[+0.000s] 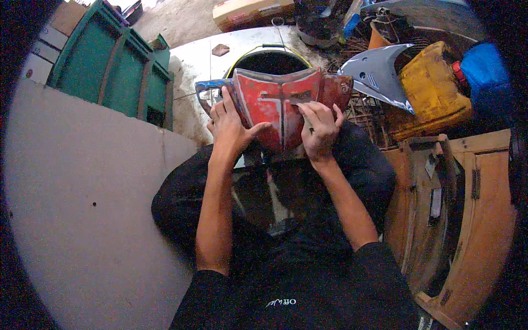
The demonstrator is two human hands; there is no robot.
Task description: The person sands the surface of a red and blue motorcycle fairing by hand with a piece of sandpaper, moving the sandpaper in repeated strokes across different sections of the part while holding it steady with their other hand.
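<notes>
A worn red motorcycle body panel (258, 99) with grey bare patches and a dark centre line stands tilted between my knees. Its left arm has blue patches, and its right side is darker red. My left hand (228, 126) holds the panel's left side, index finger stretched up along it and thumb spread across the red face. On the right half, my right hand (320, 127) is closed, its fingertips pinched against the surface. A small greyish edge shows at those fingertips, too little to tell its kind. Just behind the panel is a dark bucket with a yellow-green rim (301, 56).
A pale wall (104, 187) and a green cabinet (91, 58) stand at left. On the right are a grey motorcycle panel (374, 71), a yellow jerrycan (434, 91), a blue container (487, 71) and wooden furniture (489, 203). A cardboard box (253, 12) lies at the back.
</notes>
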